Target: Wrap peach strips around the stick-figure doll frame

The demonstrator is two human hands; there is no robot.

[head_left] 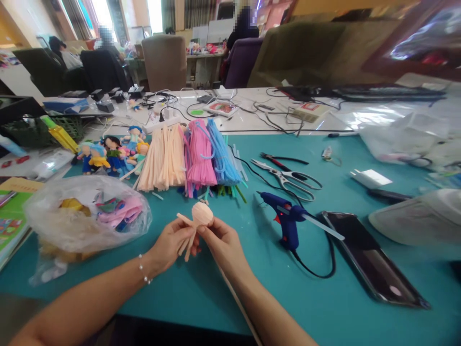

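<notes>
Both hands hold a small doll figure made of peach pipe cleaners, with a round wound head and thin limbs. My left hand, with a beaded bracelet on the wrist, pinches its arm and body from the left. The fingers of my right hand close on it just under the head. A long peach pipe cleaner trails from the right hand toward the table's front edge. Beyond the hands lie bundles of peach pipe cleaners, pink pipe cleaners and blue pipe cleaners.
Right of my hands are a blue glue gun with a glue stick, scissors, pliers and a phone. On the left sit a plastic bag of scraps and several finished dolls. People sit at tables farther back.
</notes>
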